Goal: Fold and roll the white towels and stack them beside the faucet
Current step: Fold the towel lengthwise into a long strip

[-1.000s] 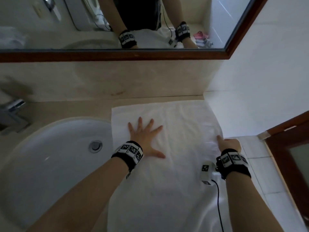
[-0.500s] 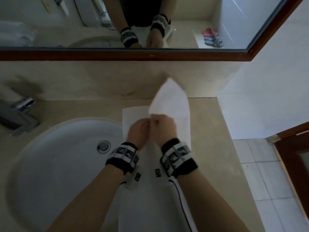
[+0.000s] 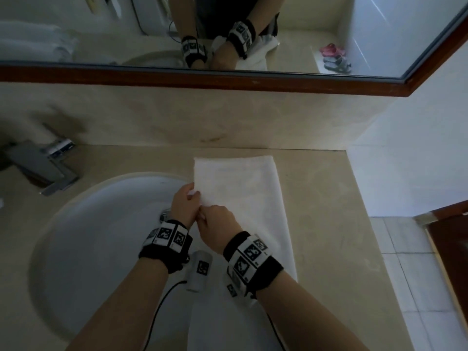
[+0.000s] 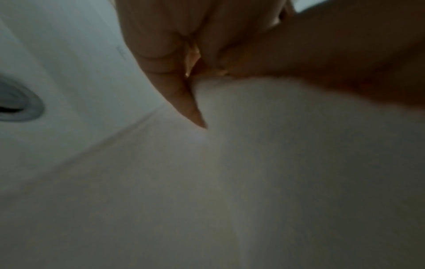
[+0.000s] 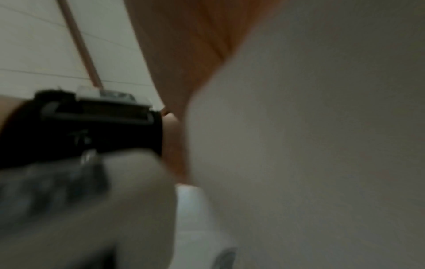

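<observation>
Currently, both the left hand (image 3: 183,207) and right hand (image 3: 219,228) pinch the towel (image 3: 243,198) edge nearest the sink (image 3: 83,224), apparently aligning layers, while the folded strip lies on the table right of that sink.

The towel (image 3: 240,196) lies on the tabletop (image 3: 321,224) right of the sink (image 3: 101,224), overlapping its rim; the faucet (image 3: 43,165) stands behind-left, under the mirror (image 3: 304,34).
</observation>
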A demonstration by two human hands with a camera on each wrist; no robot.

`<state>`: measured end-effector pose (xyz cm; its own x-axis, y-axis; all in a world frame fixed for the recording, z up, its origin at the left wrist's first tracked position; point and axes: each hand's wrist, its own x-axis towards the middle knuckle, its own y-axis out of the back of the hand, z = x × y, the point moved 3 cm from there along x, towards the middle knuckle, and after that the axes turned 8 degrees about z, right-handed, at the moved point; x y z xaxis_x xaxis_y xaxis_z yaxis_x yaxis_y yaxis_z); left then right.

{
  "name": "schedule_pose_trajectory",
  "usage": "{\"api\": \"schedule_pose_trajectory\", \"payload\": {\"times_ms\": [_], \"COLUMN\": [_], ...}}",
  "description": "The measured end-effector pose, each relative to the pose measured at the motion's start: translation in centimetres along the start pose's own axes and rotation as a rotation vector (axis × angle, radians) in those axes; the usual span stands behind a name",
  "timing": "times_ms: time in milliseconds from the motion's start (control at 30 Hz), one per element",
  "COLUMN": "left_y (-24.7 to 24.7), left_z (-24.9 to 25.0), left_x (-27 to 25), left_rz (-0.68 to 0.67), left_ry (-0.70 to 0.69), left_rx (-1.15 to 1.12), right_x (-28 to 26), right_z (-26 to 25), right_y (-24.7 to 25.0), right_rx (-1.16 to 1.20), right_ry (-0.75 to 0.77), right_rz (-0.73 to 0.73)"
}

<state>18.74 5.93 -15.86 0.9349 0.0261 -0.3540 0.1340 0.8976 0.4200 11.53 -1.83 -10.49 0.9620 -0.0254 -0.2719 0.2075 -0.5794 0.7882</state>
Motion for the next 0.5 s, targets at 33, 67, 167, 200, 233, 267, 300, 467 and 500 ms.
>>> {"api": "schedule_pose_trajectory", "payload": {"times_ms": [33, 67, 167, 200, 233, 267, 300, 467, 500], "left_y": [-0.1, 0.0, 0.4, 0.5, 0.5, 0.5, 0.1, -1.9, -1.9], "left_z": [-0.5, -1.0, -1.5, -1.5, -1.5, -1.6, -1.7, -5.0, -4.7], "left_x": [0.0, 0.0, -0.5, -1.0, -1.6, -2.4, -3.2, -3.5, -3.7], "left_rz": [-0.006, -0.003, 0.087, 0.140, 0.194, 0.220, 0.207, -0.042, -0.043], "left_ry": [0.019, 0.034, 0.011, -0.032, -0.069, -0.102, -0.105, 0.360, 0.343], "left_rx": [0.090, 0.159, 0.204, 0.216, 0.248, 0.291, 0.299, -0.172, -0.169], "right_x": [-0.3, -0.7, -1.5, -1.8, -2.2, -2.7, -3.1, -5.1, -5.4], "right_z": [0.5, 1.4, 5.0, 6.3, 7.6, 8.8, 10.0, 13.3, 13.8], "right_y": [-0.1, -0.1, 1.9, 2.6, 3.0, 3.1, 2.9, 2.2, 2.2], "right_rx": [0.049, 0.104, 0.019, -0.066, -0.132, -0.164, -0.169, -0.209, -0.202], "right_ry": [-0.032, -0.085, -0.128, -0.111, -0.110, -0.137, -0.176, -0.185, -0.181], "right_rz": [-0.076, -0.129, 0.068, 0.151, 0.169, 0.120, 0.045, -0.081, -0.096]}}
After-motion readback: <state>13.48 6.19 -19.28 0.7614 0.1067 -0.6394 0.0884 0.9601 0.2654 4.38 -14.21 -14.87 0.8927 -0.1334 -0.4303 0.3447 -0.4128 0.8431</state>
